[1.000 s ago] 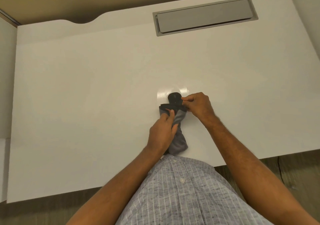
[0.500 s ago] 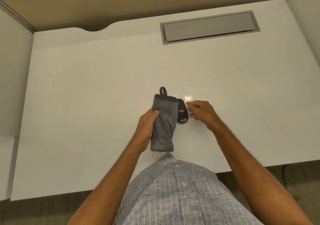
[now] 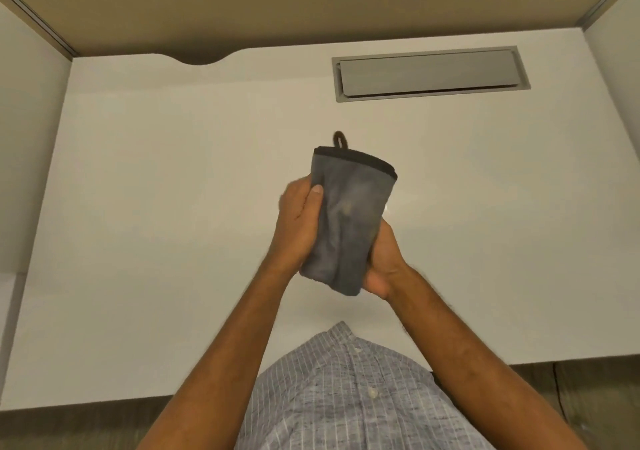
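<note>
Head view, looking down: a grey pouch (image 3: 346,221) is held up in both hands above the middle of the white surface (image 3: 173,207), touching nothing else. It stands nearly upright, leaning a little to the right, with its mouth at the far end. A dark band (image 3: 360,160) runs round the mouth, and a small dark loop (image 3: 340,138) sticks up from the band's far-left corner. The cloth bulges and creases in the middle, but the opening faces away, so whatever is inside the pouch cannot be seen.

The left hand (image 3: 298,228) grips the pouch's left edge: the thumb (image 3: 316,195) presses on the near face and the fingers (image 3: 294,188) wrap behind it. The right hand (image 3: 384,262) holds the lower right part from underneath, its palm against the cloth and its fingers curled out of sight behind the pouch.

Both forearms reach in from the near edge, over a grey striped shirt (image 3: 346,397).

Far right on the surface, well apart from the pouch, a grey hatch (image 3: 429,74) is set into the top. Its lid lies almost flush, with a dark slit along its near edge, and its inside is hidden. A brown panel (image 3: 311,6) rises behind the surface.
</note>
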A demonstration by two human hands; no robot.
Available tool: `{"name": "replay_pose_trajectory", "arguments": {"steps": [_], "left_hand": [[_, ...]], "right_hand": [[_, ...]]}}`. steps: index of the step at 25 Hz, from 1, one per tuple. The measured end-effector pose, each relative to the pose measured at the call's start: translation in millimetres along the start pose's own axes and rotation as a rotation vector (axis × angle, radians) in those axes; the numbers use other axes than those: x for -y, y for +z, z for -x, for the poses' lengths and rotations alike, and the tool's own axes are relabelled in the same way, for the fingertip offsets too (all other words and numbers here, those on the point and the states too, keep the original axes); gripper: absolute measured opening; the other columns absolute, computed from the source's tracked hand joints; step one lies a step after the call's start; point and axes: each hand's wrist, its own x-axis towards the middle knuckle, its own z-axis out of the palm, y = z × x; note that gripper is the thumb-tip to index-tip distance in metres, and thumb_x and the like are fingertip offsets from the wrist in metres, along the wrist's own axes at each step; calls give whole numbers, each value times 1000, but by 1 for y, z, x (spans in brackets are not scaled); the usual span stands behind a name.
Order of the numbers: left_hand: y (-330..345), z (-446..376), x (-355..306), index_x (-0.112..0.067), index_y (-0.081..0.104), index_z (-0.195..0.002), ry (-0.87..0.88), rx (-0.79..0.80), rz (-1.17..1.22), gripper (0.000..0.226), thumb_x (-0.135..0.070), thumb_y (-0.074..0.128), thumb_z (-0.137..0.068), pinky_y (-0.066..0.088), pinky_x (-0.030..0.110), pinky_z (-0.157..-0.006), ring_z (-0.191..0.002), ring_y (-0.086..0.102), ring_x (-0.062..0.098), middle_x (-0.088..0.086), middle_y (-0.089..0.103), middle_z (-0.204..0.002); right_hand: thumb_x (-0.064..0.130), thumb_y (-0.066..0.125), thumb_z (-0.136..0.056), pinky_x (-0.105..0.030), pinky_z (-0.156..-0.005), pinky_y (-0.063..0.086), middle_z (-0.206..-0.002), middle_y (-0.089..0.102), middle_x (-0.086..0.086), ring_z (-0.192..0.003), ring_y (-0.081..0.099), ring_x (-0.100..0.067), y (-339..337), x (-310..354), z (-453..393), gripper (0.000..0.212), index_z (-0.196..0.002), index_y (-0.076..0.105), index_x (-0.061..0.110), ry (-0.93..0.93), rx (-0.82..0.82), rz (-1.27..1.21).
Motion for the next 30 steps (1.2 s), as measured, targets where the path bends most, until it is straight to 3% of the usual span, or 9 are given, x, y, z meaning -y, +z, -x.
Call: {"name": "replay_pose_trajectory", "arguments": {"steps": [2, 4, 11, 16, 21, 23, 26, 28, 30], "left_hand": [[-8, -7, -1, -20, 62, -122, 252, -9, -224, 30, -27, 36, -109, 49, 26, -95, -106, 58, 7, 5, 58, -106], [-17, -14, -4, -26, 58, -135, 207, -23, -150, 34, -29, 34, -111, 46, 12, -94, -108, 57, -9, -7, 64, -117], [-44, -72, 2, -34, 68, -98, -120, -212, 291, 28, -31, 41, -106, 57, 43, -95, -99, 67, 14, -5, 71, -105], [-56, -138, 19, -24, 68, -105, -201, -174, 338, 26, -26, 42, -105, 59, 34, -82, -92, 67, 12, -6, 71, -100], [-70, -225, 17, -23, 68, -112, -165, -183, 332, 28, -27, 41, -105, 59, 38, -91, -99, 70, 13, -5, 74, -108], [-77, -263, 12, -22, 65, -122, -128, -194, 307, 30, -27, 40, -106, 59, 39, -95, -109, 70, 17, -2, 72, -119], [-83, -318, 7, -22, 59, -135, -84, -283, 211, 34, -30, 41, -106, 55, 43, -104, -117, 65, 19, -1, 67, -128], [-89, -341, 12, -26, 47, -148, -46, -385, -27, 44, -36, 47, -105, 50, 41, -109, -124, 57, 20, 2, 58, -138], [-93, -346, 26, -25, 45, -151, 63, -378, -360, 51, -37, 55, -102, 46, 44, -110, -131, 50, 26, 8, 51, -145]], "right_hand": [[55, 53, -97, -45, -105, 50, -137, 67, -16, -122, 66, -29, 0, 3, -1, 58, -131, 69, 11, 24, 80, 25], [58, 60, -92, -45, -101, 54, -137, 68, -14, -122, 67, -29, 2, 9, -9, 59, -130, 71, 14, -8, 67, 67], [28, 65, -98, -39, -91, 60, -129, 73, -8, -118, 70, -28, 13, 60, -49, 34, -130, 67, 17, -196, -103, 316], [26, 64, -100, -39, -94, 61, -118, 76, 5, -111, 72, -18, 31, 85, -101, 24, -124, 65, 24, -297, -248, 607], [21, 59, -103, -35, -95, 60, -118, 73, 13, -110, 71, -10, 62, 118, -172, 21, -120, 62, 31, -400, -238, 703], [21, 58, -103, -34, -95, 60, -117, 73, 17, -109, 71, -7, 76, 131, -205, 25, -125, 62, 29, -440, -238, 748], [21, 57, -103, -36, -100, 58, -132, 67, 8, -117, 66, -9, 89, 145, -255, 36, -139, 55, 23, -515, -259, 856], [22, 61, -102, -37, -105, 55, -147, 54, 0, -128, 59, -14, 88, 148, -282, 51, -150, 43, 24, -555, -311, 1037], [19, 65, -99, -36, -108, 51, -152, 44, -6, -130, 52, -17, 78, 146, -301, 63, -155, 37, 22, -593, -355, 1255]]}}
